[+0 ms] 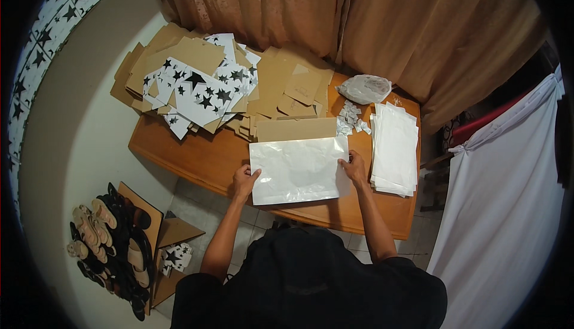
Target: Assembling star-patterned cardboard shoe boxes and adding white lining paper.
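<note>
My left fingers (256, 174) are clamped on the left edge of a glossy white sheet (299, 170), with the thumb lying on its face. My right fingers (342, 163) pinch the opposite edge, thumb on top again, a little farther from my body than the left ones. The sheet spans the gap between my two grips, wrinkled and catching the light, over the near side of the wooden tabletop (191, 160). I can't tell whether its underside touches the wood.

Just beyond the sheet, ahead of and between my fingers, a strip of brown cardboard (296, 129) shows along its far edge. Near my right fingers, to their right, lies a stack of white paper (394, 149), its edges uneven. Ahead of those same fingers is a small heap of white scraps (348, 117), and past it a crumpled translucent bag (365, 88).

Ahead and to the left of my left fingers, white cards with black stars (203, 93) lie spread over a large pile of brown cardboard (194, 54). Well apart from my left fingers, to the left and nearer my body, footwear (107, 227) sits crowded together below the tabletop.
</note>
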Action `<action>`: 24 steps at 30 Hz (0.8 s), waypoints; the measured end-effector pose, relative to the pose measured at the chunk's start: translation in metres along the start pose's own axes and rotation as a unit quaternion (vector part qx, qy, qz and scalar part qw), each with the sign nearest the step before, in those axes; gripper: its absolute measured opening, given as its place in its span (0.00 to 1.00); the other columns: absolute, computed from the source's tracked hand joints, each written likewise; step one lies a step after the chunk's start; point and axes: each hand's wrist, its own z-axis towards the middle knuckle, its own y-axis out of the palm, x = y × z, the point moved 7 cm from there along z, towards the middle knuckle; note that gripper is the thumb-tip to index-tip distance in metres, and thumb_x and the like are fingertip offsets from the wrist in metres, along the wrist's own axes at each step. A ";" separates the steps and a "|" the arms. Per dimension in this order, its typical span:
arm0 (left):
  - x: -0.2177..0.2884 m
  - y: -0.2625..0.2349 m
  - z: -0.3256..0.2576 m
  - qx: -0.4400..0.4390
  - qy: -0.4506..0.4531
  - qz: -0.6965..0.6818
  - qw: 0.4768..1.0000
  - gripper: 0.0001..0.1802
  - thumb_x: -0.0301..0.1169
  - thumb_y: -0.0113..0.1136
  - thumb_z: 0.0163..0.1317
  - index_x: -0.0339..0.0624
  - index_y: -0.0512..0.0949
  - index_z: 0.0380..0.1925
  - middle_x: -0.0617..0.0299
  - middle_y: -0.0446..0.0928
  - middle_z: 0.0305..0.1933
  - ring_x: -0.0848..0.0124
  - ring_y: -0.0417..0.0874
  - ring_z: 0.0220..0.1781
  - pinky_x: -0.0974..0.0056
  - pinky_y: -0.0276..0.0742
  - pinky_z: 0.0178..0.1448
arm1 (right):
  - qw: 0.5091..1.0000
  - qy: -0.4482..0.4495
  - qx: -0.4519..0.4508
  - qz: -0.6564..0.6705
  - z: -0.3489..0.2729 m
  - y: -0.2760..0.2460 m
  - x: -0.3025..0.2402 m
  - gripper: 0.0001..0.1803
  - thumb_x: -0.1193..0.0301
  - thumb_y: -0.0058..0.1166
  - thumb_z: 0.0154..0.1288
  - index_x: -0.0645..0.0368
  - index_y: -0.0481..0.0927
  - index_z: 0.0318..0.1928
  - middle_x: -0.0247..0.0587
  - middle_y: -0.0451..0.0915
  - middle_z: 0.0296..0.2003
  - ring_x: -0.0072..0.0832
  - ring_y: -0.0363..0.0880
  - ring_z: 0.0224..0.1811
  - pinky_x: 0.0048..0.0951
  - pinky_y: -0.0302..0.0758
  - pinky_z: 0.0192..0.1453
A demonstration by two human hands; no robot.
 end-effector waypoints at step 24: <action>0.085 0.077 -0.046 -0.103 0.359 0.364 0.853 0.27 0.32 0.68 0.60 0.41 0.75 0.59 0.46 0.68 0.67 0.48 0.68 0.68 0.44 0.66 0.68 | 0.908 -0.267 -0.022 -0.321 -0.063 0.079 -0.078 0.20 0.76 0.61 0.53 0.57 0.81 0.49 0.58 0.71 0.57 0.55 0.70 0.58 0.49 0.78 0.55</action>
